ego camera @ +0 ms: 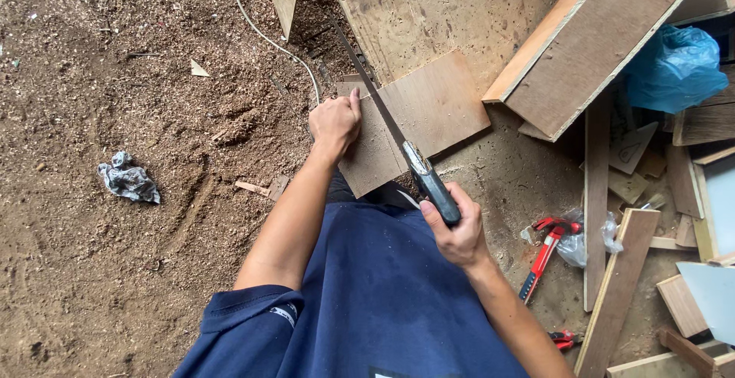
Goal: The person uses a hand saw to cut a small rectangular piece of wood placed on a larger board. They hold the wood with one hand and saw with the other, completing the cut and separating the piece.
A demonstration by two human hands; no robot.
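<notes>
Left hand [334, 123]: arm extended forward from the shoulder, forearm straight, wrist slightly bent. The fingers are curled and pressed together over the left edge of the board [429, 114], with the thumb raised along the saw blade. The hand bears down on the board and holds nothing else.

Right hand [458, 232]: elbow bent, forearm running in from the lower right. The fingers are wrapped tightly round the dark handle of the hand saw [409, 156].

Saw position: the blade runs diagonally from the handle up and to the left, crossing the board near its left side and extending past its far edge. The blade lies just beside the left thumb.

Board position: one flat rectangular panel, lying directly in front of the person's dark blue clothing, resting on a larger wooden sheet [436, 10] and the sawdust-covered ground [115, 271].

Item count, surroundings:
- One hand saw, one board under the saw.
- One wooden box [593, 49], tilted, upper right.
- One blue plastic bag [674, 68], far right.
- One red-handled tool [545, 252] beside a clear plastic bag, right of the right hand.
- One crumpled grey rag [128, 179], well apart on the left.
- One white cord [268, 37] across the ground, upper centre.
- Several loose planks and offcuts at right; exact number cannot be determined.
</notes>
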